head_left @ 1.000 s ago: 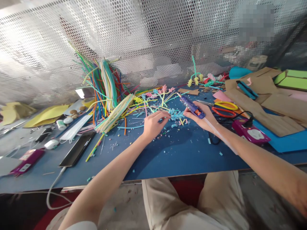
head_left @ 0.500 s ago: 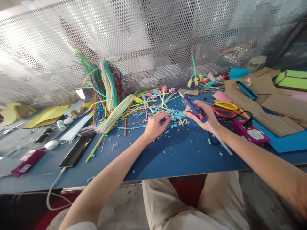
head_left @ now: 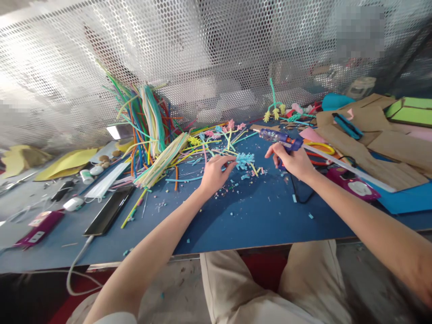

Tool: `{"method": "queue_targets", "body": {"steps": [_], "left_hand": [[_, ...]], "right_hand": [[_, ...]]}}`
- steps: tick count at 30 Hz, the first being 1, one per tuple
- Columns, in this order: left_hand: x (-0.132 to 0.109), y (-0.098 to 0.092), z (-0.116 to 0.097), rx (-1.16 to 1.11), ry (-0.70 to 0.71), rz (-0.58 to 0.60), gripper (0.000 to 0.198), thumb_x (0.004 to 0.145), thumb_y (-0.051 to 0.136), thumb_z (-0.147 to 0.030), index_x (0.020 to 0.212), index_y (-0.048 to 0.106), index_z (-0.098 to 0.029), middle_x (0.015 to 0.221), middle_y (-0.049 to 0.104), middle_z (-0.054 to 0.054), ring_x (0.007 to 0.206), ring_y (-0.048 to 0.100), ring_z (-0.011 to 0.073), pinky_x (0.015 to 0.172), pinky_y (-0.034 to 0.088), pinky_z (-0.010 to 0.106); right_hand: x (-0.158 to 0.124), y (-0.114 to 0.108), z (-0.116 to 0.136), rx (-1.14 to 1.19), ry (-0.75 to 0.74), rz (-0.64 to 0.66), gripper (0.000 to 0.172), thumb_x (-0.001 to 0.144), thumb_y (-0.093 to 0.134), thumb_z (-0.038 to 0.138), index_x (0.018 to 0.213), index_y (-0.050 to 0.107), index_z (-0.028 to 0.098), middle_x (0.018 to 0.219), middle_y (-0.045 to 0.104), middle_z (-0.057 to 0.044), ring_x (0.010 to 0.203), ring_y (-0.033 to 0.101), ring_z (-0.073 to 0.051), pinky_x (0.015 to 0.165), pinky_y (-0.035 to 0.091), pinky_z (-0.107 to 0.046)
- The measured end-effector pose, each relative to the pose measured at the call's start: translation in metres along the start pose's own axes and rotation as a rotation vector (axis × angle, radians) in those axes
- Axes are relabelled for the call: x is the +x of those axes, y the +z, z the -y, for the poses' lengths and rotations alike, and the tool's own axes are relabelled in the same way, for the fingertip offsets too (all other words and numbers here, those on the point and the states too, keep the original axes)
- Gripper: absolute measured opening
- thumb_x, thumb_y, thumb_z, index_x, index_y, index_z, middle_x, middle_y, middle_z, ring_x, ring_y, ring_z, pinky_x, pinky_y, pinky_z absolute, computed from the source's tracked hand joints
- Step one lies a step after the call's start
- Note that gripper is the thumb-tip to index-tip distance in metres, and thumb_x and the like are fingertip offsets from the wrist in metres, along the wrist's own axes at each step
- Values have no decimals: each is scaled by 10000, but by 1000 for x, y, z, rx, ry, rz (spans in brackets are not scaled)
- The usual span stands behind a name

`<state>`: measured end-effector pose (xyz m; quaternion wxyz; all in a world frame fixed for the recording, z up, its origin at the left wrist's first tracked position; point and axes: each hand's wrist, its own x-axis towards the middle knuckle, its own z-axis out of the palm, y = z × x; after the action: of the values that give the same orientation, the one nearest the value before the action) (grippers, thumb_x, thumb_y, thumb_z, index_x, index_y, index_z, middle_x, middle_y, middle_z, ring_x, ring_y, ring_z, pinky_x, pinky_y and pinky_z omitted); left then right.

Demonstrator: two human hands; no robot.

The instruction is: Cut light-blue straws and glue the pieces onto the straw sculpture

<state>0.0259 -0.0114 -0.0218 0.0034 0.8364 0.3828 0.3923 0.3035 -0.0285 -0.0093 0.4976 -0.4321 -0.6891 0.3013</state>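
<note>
Between its fingertips my left hand (head_left: 218, 173) pinches a light-blue fuzzy piece (head_left: 245, 160) with short spiky tips, just above the blue table. To its right, my right hand (head_left: 293, 161) grips a dark-blue glue gun (head_left: 281, 139). The gun's nozzle points left, and a long clear glue stick (head_left: 351, 168) sticks out of its back end. A gap separates the nozzle from the light-blue piece. Behind the hands lie pink, blue and yellow pipe-cleaner flowers (head_left: 231, 125).
A bundle of coloured pipe cleaners (head_left: 153, 121) stands at the back left. A black phone (head_left: 110, 210) lies at the left. At the right are cardboard pieces (head_left: 357, 148), a blue cutter (head_left: 347, 126), scissors (head_left: 320, 147) and a purple power strip (head_left: 353, 183).
My right hand has moved right, away from the light-blue piece, and the glue gun now lies more level. The left hand still holds the piece, now turned slightly.
</note>
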Motion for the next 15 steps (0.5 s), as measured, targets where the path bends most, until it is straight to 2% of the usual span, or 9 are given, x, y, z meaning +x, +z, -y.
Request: {"method": "queue_targets", "body": {"steps": [3, 8, 15], "left_hand": [[0, 1, 2, 45, -5, 8, 182, 963, 611, -346, 1018, 729, -220, 874, 749, 30, 752, 640, 158, 794, 500, 332], [-1, 2, 3, 106, -20, 5, 185, 961, 612, -356, 1014, 734, -228, 873, 750, 36, 821, 651, 186, 802, 458, 358], [-2, 2, 2, 125, -5, -2, 183, 958, 619, -359, 1030, 731, -233, 887, 749, 37, 834, 651, 192, 815, 437, 363]], "right_hand": [[-2, -11, 2, -126, -34, 32, 566, 941, 457, 687, 783, 707, 204, 556, 574, -11, 514, 547, -148, 541, 428, -302], [-3, -22, 6, -357, -194, 192, 508, 925, 522, 631, 696, 723, 225, 549, 585, 1, 534, 531, -148, 576, 376, -304], [-1, -19, 3, -509, -226, 212, 565, 878, 535, 703, 633, 694, 219, 534, 585, -23, 560, 555, -175, 581, 348, -309]]}}
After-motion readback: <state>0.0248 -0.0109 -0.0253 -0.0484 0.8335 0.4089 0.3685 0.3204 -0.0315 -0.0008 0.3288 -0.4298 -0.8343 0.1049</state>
